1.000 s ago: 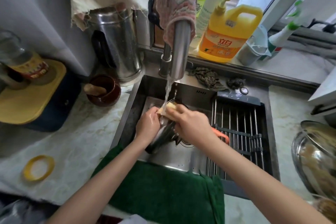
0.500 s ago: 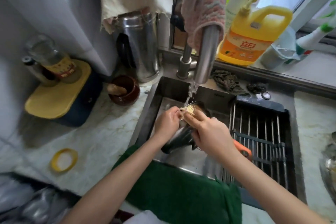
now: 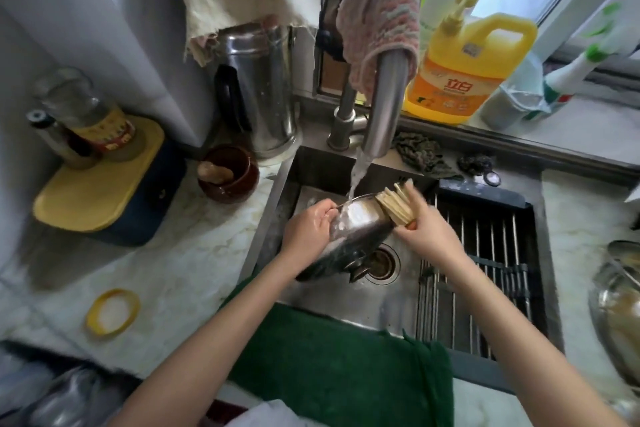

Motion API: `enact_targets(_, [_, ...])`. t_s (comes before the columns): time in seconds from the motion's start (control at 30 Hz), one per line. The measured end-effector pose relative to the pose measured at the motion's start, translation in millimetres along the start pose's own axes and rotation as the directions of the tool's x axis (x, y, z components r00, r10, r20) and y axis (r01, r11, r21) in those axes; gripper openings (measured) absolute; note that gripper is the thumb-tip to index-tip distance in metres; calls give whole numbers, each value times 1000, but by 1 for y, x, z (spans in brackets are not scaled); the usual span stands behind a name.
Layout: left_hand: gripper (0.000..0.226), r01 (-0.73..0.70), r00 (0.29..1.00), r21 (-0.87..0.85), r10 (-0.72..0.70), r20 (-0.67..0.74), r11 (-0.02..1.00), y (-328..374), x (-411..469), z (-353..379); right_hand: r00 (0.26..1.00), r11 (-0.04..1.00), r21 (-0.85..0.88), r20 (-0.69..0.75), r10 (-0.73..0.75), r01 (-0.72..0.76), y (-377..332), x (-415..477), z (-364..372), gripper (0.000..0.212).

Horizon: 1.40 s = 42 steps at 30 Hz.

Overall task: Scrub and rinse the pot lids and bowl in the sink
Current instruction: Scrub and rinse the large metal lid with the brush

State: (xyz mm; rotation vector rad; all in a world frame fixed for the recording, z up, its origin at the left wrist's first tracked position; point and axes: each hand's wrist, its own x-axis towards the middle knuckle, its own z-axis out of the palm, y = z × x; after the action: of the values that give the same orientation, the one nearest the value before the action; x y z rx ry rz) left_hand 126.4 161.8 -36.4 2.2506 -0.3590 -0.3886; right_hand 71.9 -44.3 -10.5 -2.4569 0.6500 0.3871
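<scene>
A steel pot lid (image 3: 349, 239) is held tilted over the steel sink (image 3: 346, 295), its dark knob pointing down toward the drain. My left hand (image 3: 306, 230) grips the lid's upper left rim. My right hand (image 3: 427, 230) holds a bamboo scrub brush (image 3: 396, 201) with an orange handle end, its bristles fanned against the lid's upper right edge. Water runs from the steel faucet (image 3: 382, 107) onto the lid's top. No bowl can be made out in the sink.
A dark drying rack (image 3: 485, 253) fills the sink's right half. A green towel (image 3: 346, 364) drapes the front edge. A brown mortar (image 3: 230, 175), steel kettle (image 3: 263, 90), yellow board (image 3: 100, 184) stand left. Yellow detergent jug (image 3: 464, 73) behind. Steel bowl (image 3: 620, 315) at right.
The view has shifted left and the scene sits further right in frame. My right hand has drawn the brush up and to the right, from the lid's top centre to its right edge.
</scene>
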Motion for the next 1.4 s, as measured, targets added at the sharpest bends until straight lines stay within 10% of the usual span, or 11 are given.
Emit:
enact_targets(0.13, [15,-71,997,36,70,13,997,-9,11,-13,985,898,408,108,134,-167,17,-5,-12,137])
enact_targets(0.3, [18,-155,987,121,149,56,980,-7,20,-17,986,695,700,126,105,-163,27,-14,-15,27])
enact_targets(0.4, [17,-172,983,132,161,88,976,-1,24,-16,997,503,861,72,27,-76,25,-22,-19,25])
enact_targets(0.6, [15,-379,893,28,358,273,925,13,26,-11,981,786,603,-194,-23,138,9,-16,-16,24])
enact_targets(0.73, [12,-453,854,0,434,287,892,9,32,-5,975,874,434,-108,-192,220,8,-17,-8,11])
enact_targets(0.9, [13,-367,883,40,335,328,929,10,38,0,943,828,559,250,-219,44,6,-36,-7,10])
enact_targets(1.0, [10,-370,881,-73,375,289,926,15,44,5,995,759,650,66,-76,15,1,-46,13,11])
enact_targets(1.17, [46,-22,968,-358,-69,-240,933,42,16,64,945,450,893,-134,297,-15,-19,-54,40,16])
enact_targets(1.27, [40,-115,965,-156,73,-253,981,53,-7,91,905,318,948,-109,412,-31,-23,-65,54,16])
enact_targets(1.4, [37,128,934,-650,-311,-175,749,40,44,70,874,298,954,-122,471,-27,-17,-73,56,17])
